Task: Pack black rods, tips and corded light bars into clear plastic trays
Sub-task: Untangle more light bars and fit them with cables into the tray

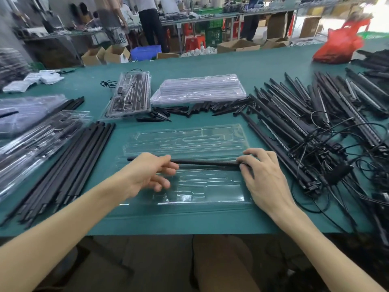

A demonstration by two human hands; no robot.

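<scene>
Near the tabletop's (252, 66) front edge, a black rod (206, 163) spans the open clear plastic tray (189, 140), left hand (147, 173) curled round its left part, right hand (261, 178) pinching its right end. Likely light, stiff, smooth: gripping both ends should keep it level.

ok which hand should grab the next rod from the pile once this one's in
Left. The left hand is nearest the rod pile left of the tray; the right hand would cross over.
</scene>
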